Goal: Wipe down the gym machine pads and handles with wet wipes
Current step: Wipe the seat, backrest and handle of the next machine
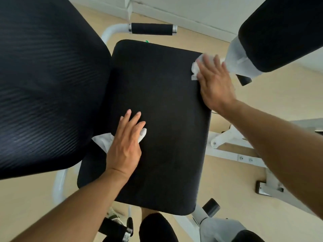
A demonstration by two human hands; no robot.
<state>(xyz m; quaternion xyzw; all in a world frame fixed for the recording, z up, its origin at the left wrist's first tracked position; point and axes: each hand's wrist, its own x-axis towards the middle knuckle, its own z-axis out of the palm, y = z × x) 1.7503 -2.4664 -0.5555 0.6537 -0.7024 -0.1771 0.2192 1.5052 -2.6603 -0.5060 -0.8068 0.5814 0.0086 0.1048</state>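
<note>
A flat black seat pad (162,105) fills the middle of the view. My left hand (125,145) lies flat on its left side, fingers straight, pressing a white wet wipe (103,140) that sticks out under the palm. My right hand (215,82) presses a second white wipe (195,69) against the pad's far right corner, fingers spread. A ribbed black back pad (45,81) rises at the left. A black foam handle (152,29) with chrome ends sits beyond the seat.
A black roller pad (283,32) on a white arm hangs at the upper right, close to my right hand. White machine frame bars (232,151) run along the right over a beige floor. A white wall skirting crosses the top.
</note>
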